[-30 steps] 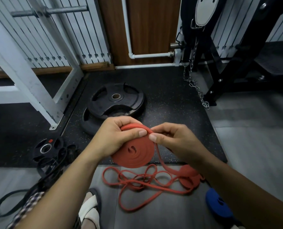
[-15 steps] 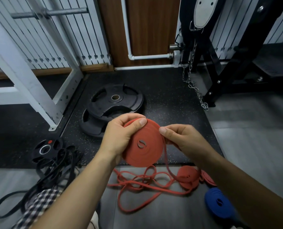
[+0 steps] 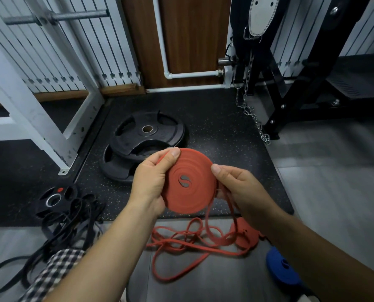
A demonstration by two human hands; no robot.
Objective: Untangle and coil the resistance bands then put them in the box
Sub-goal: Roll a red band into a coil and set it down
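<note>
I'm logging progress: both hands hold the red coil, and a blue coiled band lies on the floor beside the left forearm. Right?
Not quite: the head view shows the blue coiled band beside the right forearm. The left hand and right hand do hold the red coil.

Two red coils show: held coil, floor coil. One blue coil. Two large plates, stacked.

Coil centre, left hand 9 o'clock, right hand 3 o'clock. Weight plates 11 o'clock, behind. Loose band 6 o'clock, on floor.
</note>
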